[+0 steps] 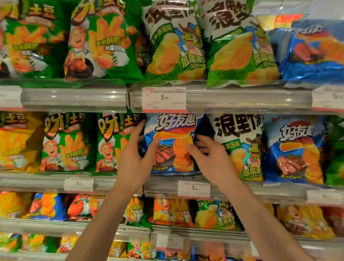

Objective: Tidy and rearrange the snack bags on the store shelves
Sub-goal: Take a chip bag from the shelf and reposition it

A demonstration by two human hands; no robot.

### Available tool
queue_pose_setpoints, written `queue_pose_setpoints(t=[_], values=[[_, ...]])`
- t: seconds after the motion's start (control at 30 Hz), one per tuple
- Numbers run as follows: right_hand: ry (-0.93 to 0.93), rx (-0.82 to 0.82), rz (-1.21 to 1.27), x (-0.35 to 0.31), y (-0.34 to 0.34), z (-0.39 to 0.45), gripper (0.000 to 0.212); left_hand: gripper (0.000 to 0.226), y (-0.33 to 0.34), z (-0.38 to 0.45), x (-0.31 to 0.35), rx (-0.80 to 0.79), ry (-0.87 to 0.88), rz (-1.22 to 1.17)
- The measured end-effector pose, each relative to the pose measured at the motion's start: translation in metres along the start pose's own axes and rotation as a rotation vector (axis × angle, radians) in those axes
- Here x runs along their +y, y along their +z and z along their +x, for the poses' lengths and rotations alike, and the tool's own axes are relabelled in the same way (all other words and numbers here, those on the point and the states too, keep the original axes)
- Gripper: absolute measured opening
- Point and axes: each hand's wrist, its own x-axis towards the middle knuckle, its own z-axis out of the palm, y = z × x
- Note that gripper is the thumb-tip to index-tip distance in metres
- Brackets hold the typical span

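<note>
A blue chip bag [173,130] with a steak picture stands upright on the middle shelf [161,186], between a green fries bag [113,144] and a white-and-green wavy-chip bag [240,145]. My left hand [137,157] grips the blue bag's left edge, thumb across its front and fingers reaching up along its side. My right hand [209,156] holds the right edge, thumb on the front and fingers curled behind it.
Rows of snack bags fill the shelves above [174,42] and below [170,210]. Another blue steak bag [294,149] stands further right on the same shelf. White price tags [164,99] hang on the clear shelf rails.
</note>
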Motion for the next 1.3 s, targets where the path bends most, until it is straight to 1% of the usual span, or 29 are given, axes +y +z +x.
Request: queue_pose_setpoints(t=[0.03, 0.07, 0.17, 0.33, 0.4, 0.5, 0.63, 0.7, 0.8, 0.9, 1.0, 1.13, 1.23, 1.3], values=[[-0.002, -0.014, 0.031, -0.003, 0.001, -0.002, 0.013, 0.064, -0.004, 0.000, 0.000, -0.008, -0.006, -0.002], [-0.006, -0.021, 0.062, -0.004, 0.003, -0.004, 0.005, 0.064, -0.009, -0.001, 0.001, -0.022, -0.010, -0.016], [0.005, -0.033, 0.117, -0.004, 0.005, -0.013, 0.004, 0.063, -0.020, -0.010, 0.003, -0.080, -0.022, -0.094], [0.046, -0.014, 0.172, -0.002, 0.004, -0.034, 0.025, 0.050, -0.029, -0.029, 0.010, -0.115, -0.026, -0.210], [0.051, -0.001, 0.167, 0.001, 0.002, -0.043, 0.034, 0.050, -0.030, -0.036, 0.008, -0.131, -0.051, -0.245], [0.059, -0.008, 0.144, 0.006, -0.007, -0.057, 0.040, 0.056, -0.027, -0.050, 0.007, -0.138, -0.078, -0.262], [0.074, -0.006, 0.081, 0.014, -0.030, -0.074, 0.050, 0.053, -0.012, -0.070, 0.018, -0.161, -0.093, -0.271], [0.099, 0.009, 0.074, 0.019, -0.048, -0.080, 0.048, 0.049, 0.001, -0.077, 0.027, -0.181, -0.109, -0.286], [0.139, 0.017, 0.091, 0.030, -0.077, -0.090, 0.037, 0.048, 0.027, -0.086, 0.044, -0.219, -0.124, -0.290], [0.128, 0.060, 0.089, 0.045, -0.113, -0.100, 0.043, 0.048, 0.059, -0.095, 0.063, -0.245, -0.130, -0.287], [0.113, 0.055, 0.068, 0.061, -0.155, -0.105, 0.050, 0.053, 0.095, -0.106, 0.085, -0.261, -0.133, -0.274], [0.080, 0.045, 0.064, 0.087, -0.218, -0.101, 0.040, 0.050, 0.152, -0.120, 0.120, -0.250, -0.156, -0.307], [0.062, 0.040, 0.010, 0.101, -0.259, -0.096, 0.044, 0.050, 0.192, -0.127, 0.142, -0.231, -0.148, -0.317], [0.056, 0.031, -0.024, 0.112, -0.282, -0.093, 0.046, 0.046, 0.214, -0.129, 0.156, -0.221, -0.141, -0.322]])
